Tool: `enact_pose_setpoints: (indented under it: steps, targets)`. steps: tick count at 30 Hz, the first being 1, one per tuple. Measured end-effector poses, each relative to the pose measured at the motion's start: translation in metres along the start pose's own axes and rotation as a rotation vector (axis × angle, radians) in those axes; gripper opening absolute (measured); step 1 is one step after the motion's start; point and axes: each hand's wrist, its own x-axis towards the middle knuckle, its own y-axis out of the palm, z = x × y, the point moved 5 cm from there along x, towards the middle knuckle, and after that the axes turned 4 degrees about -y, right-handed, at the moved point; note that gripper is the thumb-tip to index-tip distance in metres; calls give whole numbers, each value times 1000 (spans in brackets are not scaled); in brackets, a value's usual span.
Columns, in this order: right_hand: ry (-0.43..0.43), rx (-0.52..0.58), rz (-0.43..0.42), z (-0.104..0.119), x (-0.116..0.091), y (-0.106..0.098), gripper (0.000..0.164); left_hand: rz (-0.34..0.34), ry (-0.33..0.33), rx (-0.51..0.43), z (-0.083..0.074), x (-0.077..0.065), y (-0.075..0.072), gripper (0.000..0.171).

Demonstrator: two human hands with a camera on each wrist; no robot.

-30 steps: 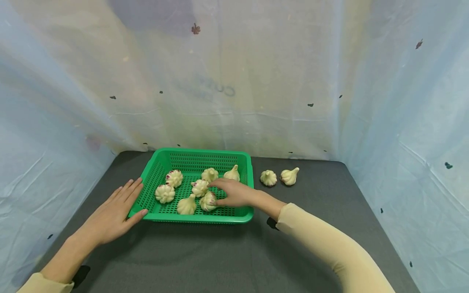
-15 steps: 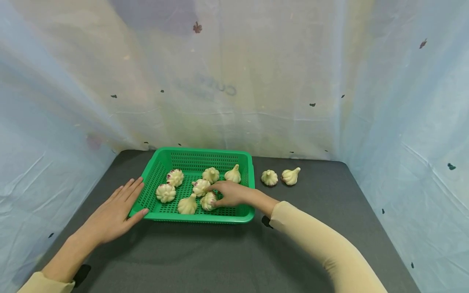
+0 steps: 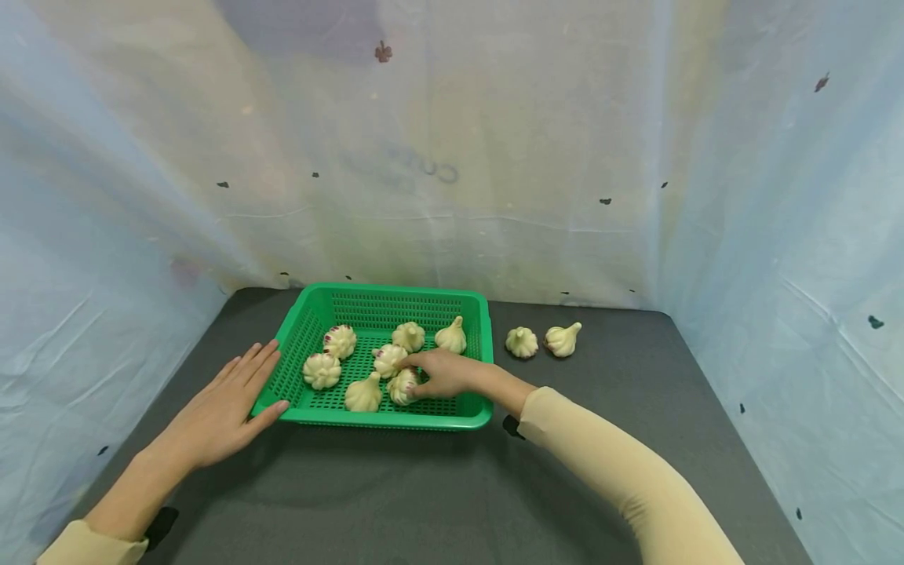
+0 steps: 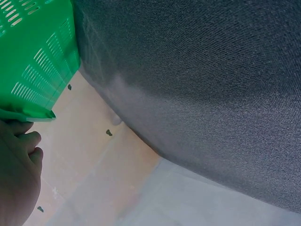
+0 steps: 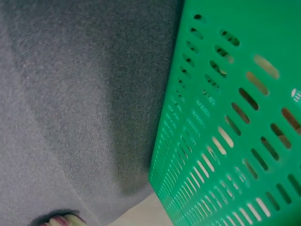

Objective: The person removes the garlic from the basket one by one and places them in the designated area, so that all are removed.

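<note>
A green plastic basket (image 3: 384, 419) stands on the dark table, with several garlic bulbs spread over its perforated floor. My right hand (image 3: 450, 373) reaches inside and holds a purple-streaked garlic bulb (image 3: 402, 388) between thumb and fingers. Just behind it sits another garlic bulb (image 3: 388, 360), close to my fingertips. My left hand (image 3: 220, 414) rests on the basket's left rim, fingers straight and thumb at the front corner. In the left wrist view, curled-looking fingertips of that left hand (image 4: 21, 165) meet the rim. The right wrist view shows the basket's slotted wall (image 5: 225, 122); it mostly hides the right hand.
Outside the basket, to its right, two garlic bulbs lie on the table: one garlic bulb (image 3: 521, 343) nearer the basket, another garlic bulb (image 3: 563, 340) farther right. Pale plastic sheeting (image 3: 452, 157) surrounds the dark tabletop (image 3: 367, 502) at the back and both sides.
My right hand's fingers have drawn in around the purple-streaked garlic bulb, and its forearm has shifted slightly left. My left hand stays on the rim. The whole head view has shifted slightly.
</note>
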Motion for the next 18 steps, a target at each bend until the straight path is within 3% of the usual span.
enact_pose_setpoints:
  steps: [12, 18]
  targets:
    - [-23, 83, -61, 2, -5, -5, 50, -1, 6, 10, 1, 0, 1, 85]
    - [-51, 125, -141, 6, -11, -12, 53, 3, 3, 8, 1, 0, 1, 85]
